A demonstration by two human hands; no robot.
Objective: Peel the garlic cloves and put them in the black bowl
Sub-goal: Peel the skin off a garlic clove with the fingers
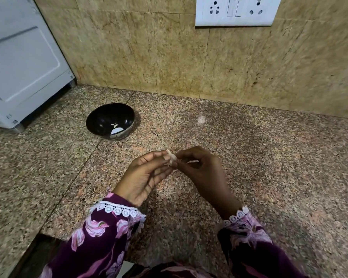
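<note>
Garlic clove (170, 159), pale and partly papery, pinched between fingertips of left hand (144, 176) and right hand (203, 173) above the granite countertop (249, 157), both hands closed on it; long axis apparently running from upper left to lower right, pointed end not discernible. Peeling judged under way: skin seemingly still clinging, and a pale sliver under the right fingers, possibly loosened peel. Black bowl (100, 115), well apart at upper left, already holding a few pale pieces, probably peeled cloves; transfer of this clove not yet done.
</note>
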